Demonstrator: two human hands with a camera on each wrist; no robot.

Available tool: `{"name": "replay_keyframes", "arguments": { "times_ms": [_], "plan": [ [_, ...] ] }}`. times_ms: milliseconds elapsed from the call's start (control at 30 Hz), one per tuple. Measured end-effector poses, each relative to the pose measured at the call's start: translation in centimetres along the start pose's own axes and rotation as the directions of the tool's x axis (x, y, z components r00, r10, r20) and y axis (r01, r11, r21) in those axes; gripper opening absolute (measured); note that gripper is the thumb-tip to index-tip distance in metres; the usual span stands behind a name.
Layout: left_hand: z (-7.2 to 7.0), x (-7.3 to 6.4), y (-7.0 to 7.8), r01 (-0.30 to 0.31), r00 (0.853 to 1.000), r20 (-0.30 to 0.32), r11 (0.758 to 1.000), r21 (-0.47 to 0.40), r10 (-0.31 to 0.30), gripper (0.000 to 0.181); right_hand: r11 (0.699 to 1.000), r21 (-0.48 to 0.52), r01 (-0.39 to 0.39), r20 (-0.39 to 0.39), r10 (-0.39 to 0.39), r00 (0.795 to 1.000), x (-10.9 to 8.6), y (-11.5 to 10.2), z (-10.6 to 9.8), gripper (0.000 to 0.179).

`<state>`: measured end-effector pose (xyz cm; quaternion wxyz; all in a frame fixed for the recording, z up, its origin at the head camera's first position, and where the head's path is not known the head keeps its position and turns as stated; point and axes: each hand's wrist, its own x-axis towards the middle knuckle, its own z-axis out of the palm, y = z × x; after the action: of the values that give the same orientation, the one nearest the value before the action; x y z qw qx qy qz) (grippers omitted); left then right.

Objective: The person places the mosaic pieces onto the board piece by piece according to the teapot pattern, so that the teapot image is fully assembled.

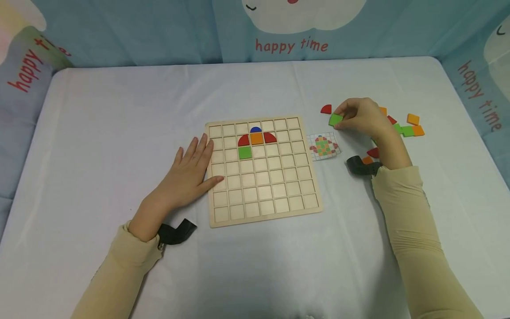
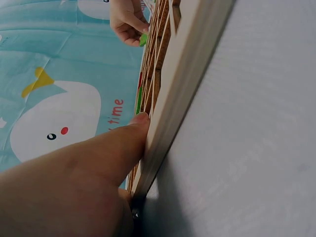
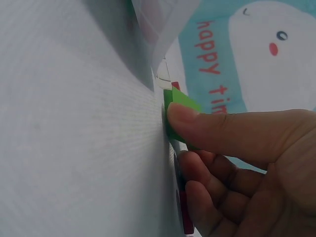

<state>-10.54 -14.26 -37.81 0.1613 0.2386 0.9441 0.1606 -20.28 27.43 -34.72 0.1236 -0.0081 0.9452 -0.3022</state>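
My right hand (image 1: 360, 117) pinches a green square tile (image 1: 335, 119) between thumb and fingers, to the right of the wooden grid board (image 1: 260, 217). The same tile shows tilted under the thumb in the right wrist view. My left hand (image 1: 189, 173) rests with straight, spread fingers on the board's left edge, the thumb lying over its rim. Set in the board's upper cells are a blue half-round tile (image 1: 256, 130), an orange square (image 1: 256, 138), two red quarter-round tiles (image 1: 270, 138) and a green square (image 1: 245, 153).
A small pattern card (image 1: 324, 146) lies against the board's right side, one corner lifted. Loose orange, green and red tiles (image 1: 408, 131) are scattered behind the right hand, some partly hidden by it. A red quarter-round tile (image 1: 326, 109) lies just left of that hand.
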Motion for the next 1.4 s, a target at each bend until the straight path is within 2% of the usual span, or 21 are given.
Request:
{"name": "replay_keyframes", "arguments": {
  "times_ms": [300, 633, 900, 1167, 1400],
  "plan": [
    [0.1, 0.1, -0.2, -0.007, 1.0, -0.007, 1.0, 0.003, 0.007, 0.083, 1.0, -0.009, -0.009, 0.022, 0.009, 1.0, 0.0, 0.0, -0.1, 0.026],
    [0.2, 0.0, -0.2, -0.008, 1.0, -0.005, 1.0, 0.005, 0.008, 0.083, 0.996, 0.092, -0.022, 0.023, 0.02, 1.0, -0.4, -0.6, -0.5, 0.028],
    [0.1, 0.0, -0.2, -0.009, 1.0, -0.007, 1.0, 0.002, 0.009, 0.083, 0.962, 0.269, 0.038, 0.045, -0.052, 0.998, -1.2, -2.2, -0.5, 0.023],
    [0.1, 0.0, -0.6, -0.014, 0.999, -0.029, 1.0, 0.001, 0.014, 0.083, 0.921, 0.365, 0.139, 0.024, -0.158, 0.987, -2.0, -5.3, 0.6, 0.017],
    [0.3, 0.0, -0.8, -0.005, 1.0, -0.024, 1.0, 0.004, 0.005, 0.086, 0.889, 0.388, 0.244, 0.062, -0.289, 0.955, -2.1, -8.4, 2.2, 0.014]
  ]
}}
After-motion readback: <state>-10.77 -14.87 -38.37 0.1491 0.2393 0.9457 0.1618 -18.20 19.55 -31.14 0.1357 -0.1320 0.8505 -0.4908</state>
